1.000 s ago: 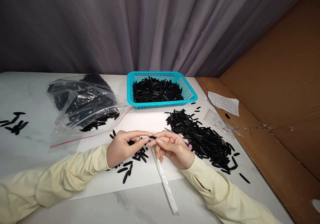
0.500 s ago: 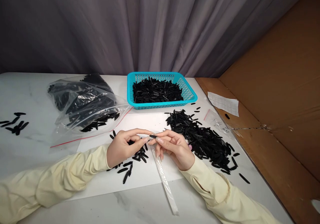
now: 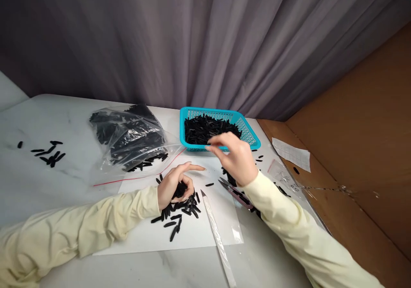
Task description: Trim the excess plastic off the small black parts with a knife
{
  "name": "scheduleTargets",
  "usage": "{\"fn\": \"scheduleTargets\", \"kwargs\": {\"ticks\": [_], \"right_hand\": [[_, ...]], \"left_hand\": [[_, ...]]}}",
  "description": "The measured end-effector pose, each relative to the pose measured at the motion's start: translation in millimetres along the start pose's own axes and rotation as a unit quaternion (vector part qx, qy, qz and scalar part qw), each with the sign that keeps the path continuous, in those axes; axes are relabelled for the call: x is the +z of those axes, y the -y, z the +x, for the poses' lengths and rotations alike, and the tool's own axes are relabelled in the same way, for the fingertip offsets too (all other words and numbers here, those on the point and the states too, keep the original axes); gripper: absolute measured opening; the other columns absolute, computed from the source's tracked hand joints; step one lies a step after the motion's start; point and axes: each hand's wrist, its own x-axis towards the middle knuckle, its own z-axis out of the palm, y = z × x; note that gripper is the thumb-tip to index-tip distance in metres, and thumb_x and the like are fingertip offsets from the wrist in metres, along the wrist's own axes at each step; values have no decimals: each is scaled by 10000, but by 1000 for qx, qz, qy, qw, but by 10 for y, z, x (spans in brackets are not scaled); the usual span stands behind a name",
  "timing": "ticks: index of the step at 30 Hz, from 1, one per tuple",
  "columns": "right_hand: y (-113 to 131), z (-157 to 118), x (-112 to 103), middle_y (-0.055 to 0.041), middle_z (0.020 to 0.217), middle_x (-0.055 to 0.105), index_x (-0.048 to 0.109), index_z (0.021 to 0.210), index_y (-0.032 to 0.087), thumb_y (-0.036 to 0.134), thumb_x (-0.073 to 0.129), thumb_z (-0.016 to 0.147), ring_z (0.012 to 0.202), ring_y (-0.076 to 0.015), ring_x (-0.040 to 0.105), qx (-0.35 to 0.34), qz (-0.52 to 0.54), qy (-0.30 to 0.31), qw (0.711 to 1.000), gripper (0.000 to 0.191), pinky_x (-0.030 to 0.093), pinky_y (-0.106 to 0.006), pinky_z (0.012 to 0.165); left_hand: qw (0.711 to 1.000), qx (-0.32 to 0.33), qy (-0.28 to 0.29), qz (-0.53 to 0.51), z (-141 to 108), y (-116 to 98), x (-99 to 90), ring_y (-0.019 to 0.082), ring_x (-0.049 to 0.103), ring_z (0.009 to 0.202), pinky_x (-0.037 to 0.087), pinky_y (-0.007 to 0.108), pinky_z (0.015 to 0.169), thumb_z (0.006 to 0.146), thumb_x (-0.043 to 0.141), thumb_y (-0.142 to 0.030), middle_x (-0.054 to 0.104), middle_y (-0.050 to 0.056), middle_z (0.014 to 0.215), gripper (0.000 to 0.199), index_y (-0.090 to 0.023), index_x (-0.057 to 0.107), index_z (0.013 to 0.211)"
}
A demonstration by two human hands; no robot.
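My left hand (image 3: 176, 184) is over a loose pile of small black strips (image 3: 191, 208) on a white sheet. Its index finger stretches out to the right, while the other fingers curl around a dark clump of these strips (image 3: 180, 189). My right hand (image 3: 236, 155) is raised at the front rim of a blue plastic basket (image 3: 220, 148), which holds many black strips (image 3: 205, 127). Thumb and index finger come together in a pinch; whatever is between them, if anything, I cannot make out. Under my right wrist lie scissors (image 3: 237, 194) with pinkish handles, blades pointing left.
A white, wrapped-looking stick with a dark pointed tip (image 3: 215, 232) lies on the sheet (image 3: 135, 238). At left is a clear bag (image 3: 135, 133) of black strips. Scattered strips (image 3: 53, 156) lie far left. A printed paper (image 3: 290, 154) and small clear bag (image 3: 282, 176) are right.
Both hands were together at a single black strip. Since then my right hand has moved up to the basket, uncovering the scissors and the stick's tip. The view has shifted slightly.
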Motion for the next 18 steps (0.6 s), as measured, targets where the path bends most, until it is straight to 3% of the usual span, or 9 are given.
{"fn": "scheduleTargets", "kwargs": {"ticks": [3, 6, 9, 14, 16, 18], "right_hand": [[278, -214, 69, -49, 708, 644, 623, 768, 156, 170, 531, 854, 683, -176, 540, -74, 53, 114, 989, 127, 448, -305, 661], [457, -406, 143, -88, 901, 647, 610, 949, 132, 126, 525, 840, 816, -206, 529, -89, 43, 176, 979, 139, 452, -340, 736], [508, -467, 236, -124, 976, 615, 572, 1023, 95, 113, 482, 846, 890, -228, 508, -108, -6, 176, 978, 199, 451, -366, 778], [528, -439, 353, -129, 781, 598, 589, 899, 72, 79, 313, 891, 738, -229, 523, -195, -124, 174, 957, 276, 464, -353, 636], [527, -450, 350, -116, 731, 588, 590, 907, 69, 72, 268, 900, 670, -220, 518, -217, -146, 180, 948, 322, 452, -341, 571], [505, -481, 316, -117, 749, 592, 586, 938, 69, 81, 252, 910, 693, -218, 531, -216, -118, 174, 953, 336, 465, -342, 600]], "left_hand": [[999, 3, 27, -17, 13, 41, -22, 68, 260, 243, 124, 140, 248, 876, 241, -500, 442, -27, 342, 592, -64, 480, 1197], [998, -3, 38, -41, 25, 79, -35, 66, 270, 240, 111, 148, 253, 871, 253, -523, 450, -33, 361, 579, -101, 484, 1194], [999, -8, 28, -47, 22, 76, -24, 62, 289, 256, 113, 167, 262, 868, 275, -533, 458, -33, 409, 555, -125, 521, 1153], [1000, 13, -18, 1, -13, 0, 9, 87, 428, 371, 200, 188, 305, 882, 288, -498, 523, -3, 522, 508, -122, 568, 1076], [1000, 8, -17, 7, -19, -8, 11, 90, 417, 365, 202, 187, 306, 887, 272, -496, 487, -19, 489, 498, -139, 570, 1064], [1000, 3, 0, 7, -12, 10, 7, 81, 368, 329, 171, 182, 287, 880, 296, -498, 442, -34, 457, 470, -148, 573, 1024]]}}
